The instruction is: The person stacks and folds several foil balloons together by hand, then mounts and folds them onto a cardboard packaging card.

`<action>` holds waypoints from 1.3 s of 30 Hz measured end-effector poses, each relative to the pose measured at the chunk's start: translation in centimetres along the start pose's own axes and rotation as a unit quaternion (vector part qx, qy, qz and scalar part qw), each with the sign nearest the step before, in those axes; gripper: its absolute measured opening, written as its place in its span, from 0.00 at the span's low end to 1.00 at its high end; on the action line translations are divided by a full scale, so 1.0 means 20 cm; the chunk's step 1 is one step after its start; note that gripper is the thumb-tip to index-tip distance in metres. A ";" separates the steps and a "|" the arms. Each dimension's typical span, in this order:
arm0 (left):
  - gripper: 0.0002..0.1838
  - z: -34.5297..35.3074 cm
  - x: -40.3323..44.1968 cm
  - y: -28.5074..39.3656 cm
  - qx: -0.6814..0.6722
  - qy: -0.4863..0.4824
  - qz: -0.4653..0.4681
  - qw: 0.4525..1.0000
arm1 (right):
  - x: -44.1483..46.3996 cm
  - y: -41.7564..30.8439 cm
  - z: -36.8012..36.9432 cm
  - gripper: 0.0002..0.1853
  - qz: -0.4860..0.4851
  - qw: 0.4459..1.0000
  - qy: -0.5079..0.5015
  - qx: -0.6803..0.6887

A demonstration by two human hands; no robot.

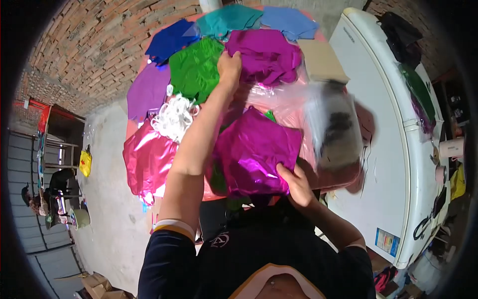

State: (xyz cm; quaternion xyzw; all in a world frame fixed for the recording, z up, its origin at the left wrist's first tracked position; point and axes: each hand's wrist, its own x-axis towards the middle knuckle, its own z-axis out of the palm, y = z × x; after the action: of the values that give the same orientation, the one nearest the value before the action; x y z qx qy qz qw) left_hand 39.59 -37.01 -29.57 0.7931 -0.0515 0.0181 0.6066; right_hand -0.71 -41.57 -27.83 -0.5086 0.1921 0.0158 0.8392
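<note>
My left hand (229, 69) reaches to the far part of the table, fingers closed at the left edge of a matte magenta fabric piece (264, 55). Close to my body, my right hand (297, 185) grips the lower right corner of a shiny magenta foil-like sheet (261, 149), thumb on top. Whether this sheet is a bag or a flat piece, I cannot tell. Green shiny material (196, 70) lies left of my left hand. Beside my left forearm sits a tangled heap of white cords (175, 117).
Around the pink-covered table lie blue (172, 41), teal (229, 21), light blue (289, 22), purple (148, 90) and shiny pink (148, 157) pieces. A cardboard box (324, 61) and a blurred clear plastic package (333, 124) stand right, beside a white freezer (371, 119).
</note>
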 end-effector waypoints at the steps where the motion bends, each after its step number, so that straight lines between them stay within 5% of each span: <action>1: 0.26 -0.01 -0.03 0.02 0.026 0.016 -0.008 0.999 | 0.00 0.00 0.00 0.20 -0.002 1.000 0.008 -0.001; 6: 0.34 -0.14 -0.15 0.20 0.055 0.016 -0.036 0.998 | 0.00 0.00 0.01 0.20 -0.014 0.997 -0.019 0.072; 12: 0.41 -0.31 -0.29 0.27 0.149 -0.007 0.090 0.985 | -0.07 -0.11 0.08 0.22 0.033 0.987 -0.061 0.146; 16: 0.34 -0.52 -0.29 0.31 0.182 -0.014 0.124 0.975 | -0.12 0.00 -0.09 0.20 -0.043 0.979 -0.105 -0.167; 19: 0.29 -0.74 -0.15 0.22 0.239 0.016 0.164 0.957 | -0.22 -0.08 -0.11 0.18 -0.100 0.973 -0.119 -0.172; 21: 0.25 -0.90 -0.06 0.19 0.273 0.020 0.164 0.948 | -0.30 -0.17 -0.09 0.17 -0.030 0.991 -0.040 -0.125; 24: 0.22 -1.06 0.16 0.04 0.313 0.027 0.145 0.938 | -0.34 -0.17 -0.14 0.14 -0.182 0.896 0.066 -0.400; 27: 0.20 -1.11 0.32 -0.05 0.347 0.051 0.153 0.924 | -0.31 -0.16 -0.14 0.10 -0.185 0.883 0.125 -0.412; 30: 0.19 -1.11 0.52 -0.18 0.385 0.026 0.249 0.888 | -0.20 -0.09 -0.17 0.09 -0.332 0.753 0.138 -0.551; 35: 0.21 -0.99 0.71 -0.14 0.393 -0.017 0.302 0.868 | -0.07 -0.10 -0.16 0.12 -0.410 0.704 0.117 -0.568; 39: 0.28 -0.83 0.75 -0.02 0.466 -0.049 0.226 0.854 | -0.02 -0.05 -0.17 0.11 -0.435 0.676 0.128 -0.581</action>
State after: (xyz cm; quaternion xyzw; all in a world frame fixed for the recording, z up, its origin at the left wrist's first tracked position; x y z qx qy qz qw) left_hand 55.05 -21.75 -24.29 0.9493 -0.2441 0.1379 0.1421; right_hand -1.94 -44.97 -28.29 -0.9169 0.0070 -0.3075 0.2542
